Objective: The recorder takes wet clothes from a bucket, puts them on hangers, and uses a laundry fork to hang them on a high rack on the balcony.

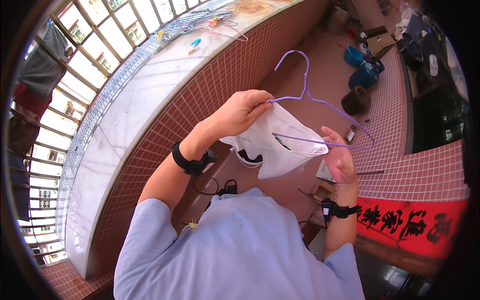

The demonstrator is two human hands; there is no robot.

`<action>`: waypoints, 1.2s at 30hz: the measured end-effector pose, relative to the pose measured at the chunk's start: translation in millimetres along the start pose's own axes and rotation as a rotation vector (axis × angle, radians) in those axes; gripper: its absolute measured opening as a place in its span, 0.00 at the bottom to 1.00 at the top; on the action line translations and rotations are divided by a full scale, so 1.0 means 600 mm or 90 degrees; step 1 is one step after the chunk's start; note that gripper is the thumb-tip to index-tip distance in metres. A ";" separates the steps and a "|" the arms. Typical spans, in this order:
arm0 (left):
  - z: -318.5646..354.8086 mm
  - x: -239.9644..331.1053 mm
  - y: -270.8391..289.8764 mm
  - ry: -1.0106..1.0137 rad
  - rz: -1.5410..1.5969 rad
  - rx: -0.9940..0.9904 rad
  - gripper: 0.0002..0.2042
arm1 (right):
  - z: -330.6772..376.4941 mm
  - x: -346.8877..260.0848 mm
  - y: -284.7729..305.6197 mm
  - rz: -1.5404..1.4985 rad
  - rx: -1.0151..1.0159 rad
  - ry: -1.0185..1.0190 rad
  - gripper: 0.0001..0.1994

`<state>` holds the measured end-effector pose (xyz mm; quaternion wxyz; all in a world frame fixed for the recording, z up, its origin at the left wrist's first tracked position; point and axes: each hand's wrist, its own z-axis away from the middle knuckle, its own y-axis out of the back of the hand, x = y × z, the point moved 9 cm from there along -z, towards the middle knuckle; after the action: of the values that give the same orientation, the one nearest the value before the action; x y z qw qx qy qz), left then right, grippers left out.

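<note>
A purple clothes hanger (306,80) is held up before me, its hook pointing away. On it hangs a thin white garment (292,167), draped with its opening toward me; the kind of garment is unclear. My left hand (245,111) is closed, pinching the hanger's left shoulder together with the garment's upper edge. The hanger's lower bar runs through the opening and sticks out to the right. My right hand (341,159) is beside the garment's right end, fingers apart and loosely curled, touching the cloth's edge near the bar.
On the left runs a marble ledge (117,107) below a barred window, with a heap of hangers (200,25) and clothes pegs (195,44). Dark clothes (42,65) hang by the bars. A blue basin (353,56), a gas cylinder (364,76) and a brown pot (356,100) stand far right.
</note>
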<state>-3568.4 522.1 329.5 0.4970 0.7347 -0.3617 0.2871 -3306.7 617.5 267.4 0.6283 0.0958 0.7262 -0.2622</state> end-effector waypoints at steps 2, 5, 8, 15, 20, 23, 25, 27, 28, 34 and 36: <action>-0.002 0.000 0.001 0.010 0.014 -0.009 0.11 | 0.010 -0.028 0.027 -0.146 0.071 0.058 0.51; -0.004 0.008 -0.004 -0.013 0.002 -0.044 0.11 | 0.028 -0.096 0.082 -0.190 0.190 0.199 0.47; -0.005 0.018 -0.024 -0.050 -0.020 -0.114 0.12 | 0.028 -0.137 0.086 0.122 0.160 0.132 0.39; -0.017 0.025 -0.034 -0.084 -0.066 -0.178 0.10 | 0.032 -0.005 0.030 0.387 -0.087 -0.319 0.24; -0.015 0.005 -0.015 -0.095 -0.122 -0.226 0.11 | 0.037 0.015 -0.014 0.411 -0.086 -0.300 0.19; -0.007 -0.042 -0.028 0.014 -0.232 -0.330 0.15 | 0.027 0.014 -0.028 0.507 -0.084 -0.255 0.19; -0.009 -0.042 -0.030 -0.010 -0.244 -0.317 0.16 | 0.022 0.021 -0.034 0.507 -0.093 -0.251 0.19; -0.012 -0.037 -0.031 -0.034 -0.254 -0.303 0.16 | 0.019 0.027 -0.036 0.506 -0.102 -0.248 0.19; -0.014 -0.049 -0.028 0.043 -0.186 -0.292 0.16 | 0.017 0.029 -0.037 0.502 -0.108 -0.244 0.18; -0.037 -0.037 -0.037 0.088 -0.099 -0.207 0.15 | 0.011 0.032 -0.027 0.549 -0.075 -0.221 0.18; -0.043 -0.012 -0.053 0.023 -0.164 -0.170 0.15 | 0.007 0.035 -0.020 0.576 -0.047 -0.217 0.18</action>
<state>-3548.4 556.0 316.0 0.6289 0.6974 -0.2906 0.1835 -3312.6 601.4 249.7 0.7925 0.3354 0.5068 0.0513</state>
